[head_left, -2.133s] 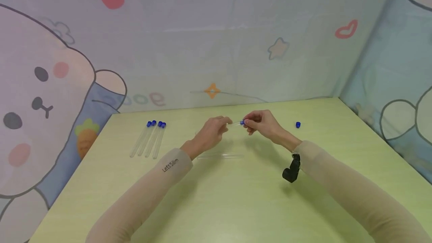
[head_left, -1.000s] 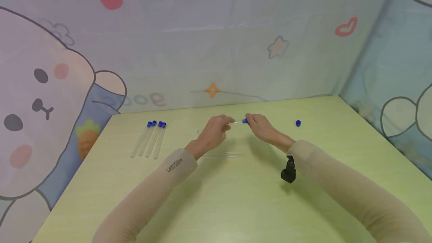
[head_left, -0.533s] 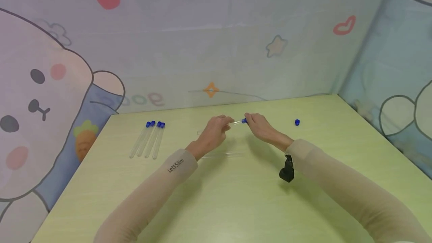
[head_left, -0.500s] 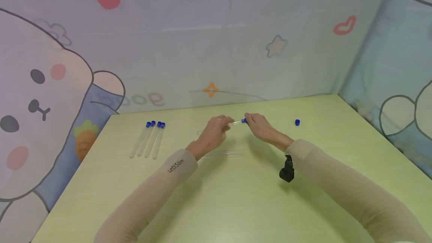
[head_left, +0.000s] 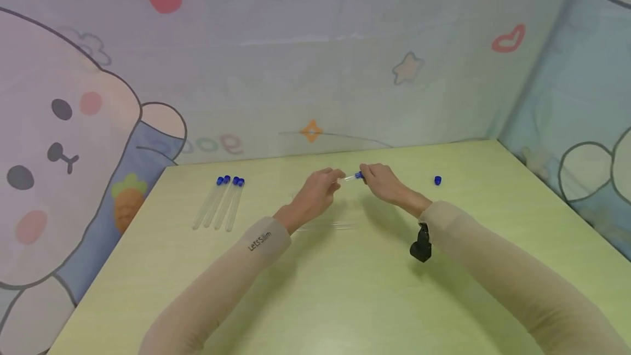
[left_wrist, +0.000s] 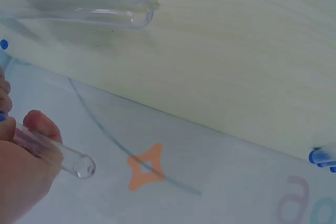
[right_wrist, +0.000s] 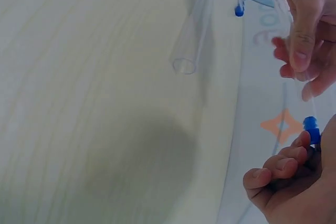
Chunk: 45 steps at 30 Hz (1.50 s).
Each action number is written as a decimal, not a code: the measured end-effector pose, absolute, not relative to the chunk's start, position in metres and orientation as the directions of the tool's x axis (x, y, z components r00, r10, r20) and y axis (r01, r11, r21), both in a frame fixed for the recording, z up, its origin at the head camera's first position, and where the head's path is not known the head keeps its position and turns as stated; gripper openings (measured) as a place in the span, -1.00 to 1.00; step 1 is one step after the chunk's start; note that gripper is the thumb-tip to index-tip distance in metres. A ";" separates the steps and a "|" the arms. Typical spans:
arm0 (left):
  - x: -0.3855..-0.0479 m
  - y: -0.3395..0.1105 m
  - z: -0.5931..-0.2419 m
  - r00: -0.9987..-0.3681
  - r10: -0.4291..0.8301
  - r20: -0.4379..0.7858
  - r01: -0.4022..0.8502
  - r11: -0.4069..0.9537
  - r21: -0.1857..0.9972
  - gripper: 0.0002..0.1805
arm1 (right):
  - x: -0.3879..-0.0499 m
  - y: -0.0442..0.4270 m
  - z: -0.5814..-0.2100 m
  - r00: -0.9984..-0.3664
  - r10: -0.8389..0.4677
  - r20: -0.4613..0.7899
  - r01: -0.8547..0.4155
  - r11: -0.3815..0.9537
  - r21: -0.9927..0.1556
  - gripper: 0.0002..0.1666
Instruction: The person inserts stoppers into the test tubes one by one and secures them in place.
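Observation:
My left hand [head_left: 315,193] holds a clear test tube [head_left: 349,178] above the table, its rounded end sticking out past the fingers in the left wrist view. At the tube's mouth is a blue cap [right_wrist: 311,129], and my right hand [head_left: 386,184] pinches it between thumb and fingers. How far the cap is in the tube I cannot tell. Beneath the hands, an uncapped test tube [right_wrist: 191,40] lies on the table, its mouth showing in the right wrist view. Off to the right sits a loose blue cap [head_left: 437,180].
Several capped test tubes [head_left: 219,204] lie side by side at the left of the pale wooden table [head_left: 315,300]. A printed cloth backdrop [head_left: 276,70] rises behind the table's far edge. A black wrist camera [head_left: 421,244] hangs below the right sleeve.
Since about two seconds ago, my right hand has turned so its back shows more, with its fingers still on the cap. Over the last half second the tube and hands have barely shifted.

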<state>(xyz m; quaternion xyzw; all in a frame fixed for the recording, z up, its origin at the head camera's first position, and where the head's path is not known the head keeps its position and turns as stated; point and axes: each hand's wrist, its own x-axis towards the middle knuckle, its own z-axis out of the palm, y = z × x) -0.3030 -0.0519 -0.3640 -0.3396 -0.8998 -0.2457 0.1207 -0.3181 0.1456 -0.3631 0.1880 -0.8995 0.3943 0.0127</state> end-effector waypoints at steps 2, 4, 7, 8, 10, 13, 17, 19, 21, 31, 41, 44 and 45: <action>-0.304 -0.052 -0.363 -0.732 0.560 0.388 0.674 0.679 0.290 -0.68 | -0.320 0.146 -0.361 -0.925 -0.338 0.175 -0.360 0.626 -0.691 -0.42; -0.304 -0.051 -0.362 -0.722 0.571 0.389 0.675 0.705 0.218 -0.62 | -0.322 0.147 -0.358 -0.919 -0.348 0.187 -0.378 0.635 -0.674 -0.42; -0.304 -0.052 -0.362 -0.709 0.589 0.388 0.678 0.720 0.147 -0.53 | -0.324 0.147 -0.356 -0.912 -0.356 0.206 -0.399 0.648 -0.649 -0.41; -0.303 -0.052 -0.362 -0.707 0.595 0.382 0.681 0.718 0.142 -0.50 | -0.324 0.147 -0.355 -0.912 -0.355 0.208 -0.400 0.651 -0.645 -0.40; -0.302 -0.052 -0.362 -0.709 0.601 0.369 0.684 0.714 0.152 -0.48 | -0.325 0.148 -0.355 -0.915 -0.348 0.205 -0.394 0.655 -0.645 -0.39; -0.301 -0.054 -0.361 -0.733 0.586 0.345 0.662 0.730 0.167 -0.47 | -0.327 0.153 -0.353 -0.920 -0.332 0.207 -0.384 0.665 -0.641 -0.39; -0.304 -0.060 -0.360 -0.795 0.517 0.317 0.584 0.793 0.172 -0.44 | -0.333 0.174 -0.352 -0.933 -0.298 0.204 -0.360 0.731 -0.579 -0.47; -0.309 -0.067 -0.361 -0.827 0.474 0.303 0.538 0.824 0.178 -0.43 | -0.337 0.190 -0.351 -0.944 -0.276 0.183 -0.331 0.783 -0.527 -0.56; -0.313 -0.076 -0.362 -0.852 0.434 0.292 0.496 0.848 0.187 -0.42 | -0.340 0.207 -0.351 -0.957 -0.244 0.155 -0.288 0.832 -0.474 -0.64; -0.329 -0.123 -0.372 -0.943 0.217 0.251 0.274 0.935 0.223 -0.45 | -0.342 0.263 -0.365 -0.991 -0.132 -0.011 -0.129 0.977 -0.169 -0.55; -0.337 -0.161 -0.380 -0.980 0.073 0.188 0.116 0.967 0.228 -0.61 | -0.345 0.278 -0.381 -0.992 -0.106 -0.063 -0.101 0.992 -0.078 -0.62; -0.339 -0.169 -0.381 -0.984 0.046 0.172 0.083 0.973 0.213 -0.65 | -0.345 0.278 -0.381 -0.992 -0.115 -0.053 -0.111 0.991 -0.077 -0.69; -0.339 -0.172 -0.381 -0.985 0.038 0.166 0.072 0.975 0.209 -0.66 | -0.346 0.278 -0.380 -0.992 -0.117 -0.049 -0.113 0.991 -0.077 -0.71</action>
